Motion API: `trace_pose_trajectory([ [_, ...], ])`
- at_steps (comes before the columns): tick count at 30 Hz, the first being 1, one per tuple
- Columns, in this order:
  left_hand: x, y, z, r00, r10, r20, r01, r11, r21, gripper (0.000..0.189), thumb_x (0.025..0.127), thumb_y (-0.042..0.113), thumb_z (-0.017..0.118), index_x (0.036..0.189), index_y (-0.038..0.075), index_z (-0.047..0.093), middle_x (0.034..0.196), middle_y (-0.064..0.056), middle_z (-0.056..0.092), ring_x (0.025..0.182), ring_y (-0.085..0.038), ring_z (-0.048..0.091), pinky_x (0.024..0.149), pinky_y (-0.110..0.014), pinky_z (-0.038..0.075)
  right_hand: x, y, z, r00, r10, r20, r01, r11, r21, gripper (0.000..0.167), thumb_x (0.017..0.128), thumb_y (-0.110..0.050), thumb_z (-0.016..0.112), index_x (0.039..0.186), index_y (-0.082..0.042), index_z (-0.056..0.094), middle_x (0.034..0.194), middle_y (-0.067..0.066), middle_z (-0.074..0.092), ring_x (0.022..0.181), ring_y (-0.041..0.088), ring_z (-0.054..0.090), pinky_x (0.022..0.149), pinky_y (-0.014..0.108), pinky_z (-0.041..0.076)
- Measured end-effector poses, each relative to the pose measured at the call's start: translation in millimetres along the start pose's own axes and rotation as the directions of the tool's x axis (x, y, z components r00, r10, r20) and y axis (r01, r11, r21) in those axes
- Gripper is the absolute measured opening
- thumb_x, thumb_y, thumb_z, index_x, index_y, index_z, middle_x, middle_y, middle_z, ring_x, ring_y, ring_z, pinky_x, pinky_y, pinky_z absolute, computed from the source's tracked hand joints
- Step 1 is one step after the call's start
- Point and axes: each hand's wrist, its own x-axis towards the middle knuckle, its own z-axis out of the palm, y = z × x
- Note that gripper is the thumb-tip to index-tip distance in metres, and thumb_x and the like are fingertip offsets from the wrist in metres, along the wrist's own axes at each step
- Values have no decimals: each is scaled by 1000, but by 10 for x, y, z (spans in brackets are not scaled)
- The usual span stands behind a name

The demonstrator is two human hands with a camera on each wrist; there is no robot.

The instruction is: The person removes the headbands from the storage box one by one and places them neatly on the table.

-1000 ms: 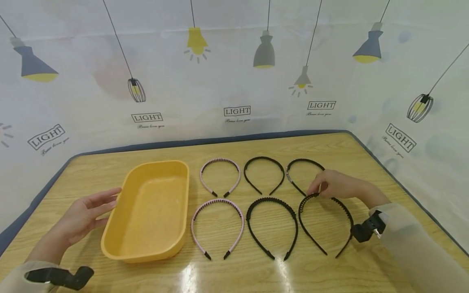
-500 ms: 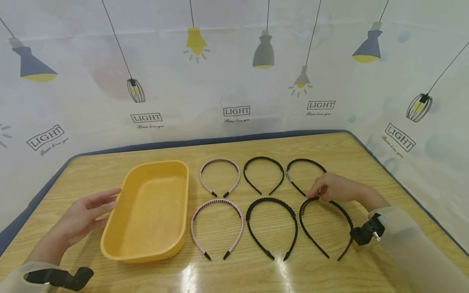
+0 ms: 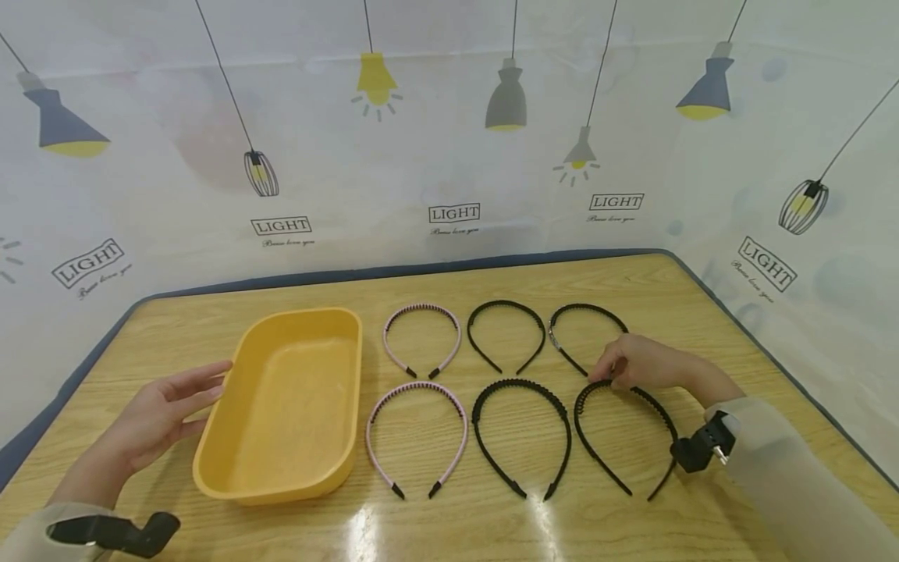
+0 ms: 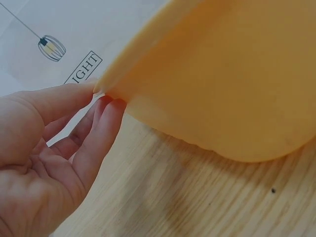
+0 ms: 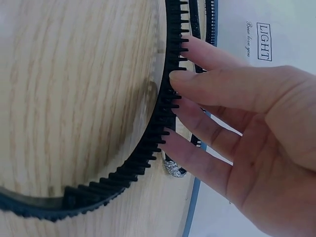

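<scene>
My left hand (image 3: 165,414) is at the left side of a yellow plastic basin (image 3: 211,468). In the left wrist view its fingertips (image 4: 116,106) lie under the basin's rim and the thumb is at the rim's edge. My right hand (image 3: 642,361) pinches the top of a black toothed headband (image 3: 586,437) at the front right. The right wrist view shows the thumb on the near side of that headband's band and the fingers behind it. The headband's two ends are low, near the tabletop. Part of its arch is hidden by the hand.
Behind it lies a black headband with a sparkly part (image 3: 552,336). To the left are two more black headbands, one at the back (image 3: 506,303) and one in front (image 3: 521,383), and two pink ones (image 3: 421,307) (image 3: 368,437). All lie on a wooden table (image 3: 449,531) before a printed backdrop (image 3: 379,156).
My right hand and the headband it pinches have shifted slightly toward me, then stayed nearly still. The left hand and basin have not visibly moved.
</scene>
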Motion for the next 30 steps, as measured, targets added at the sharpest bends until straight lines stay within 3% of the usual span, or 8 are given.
trace_pose_trajectory([
  [24,11,-1,14,1000,3,5,-3,999,-32,42,93,18,56,134,20,49,108,17,55,96,5,54,78,-32,54,-18,-4,50,1000,-1,-20,0,999,-37,24,78,11,63,100,5,68,100,14,63,90,30,58,70,25,53],
  [30,17,-7,5,1000,-2,-3,2,1000,-2,44,93,20,56,135,19,48,108,17,55,96,5,53,78,-33,54,-32,-18,40,999,-15,-32,13,999,-41,23,80,6,64,103,5,67,100,13,63,89,29,58,72,27,54],
])
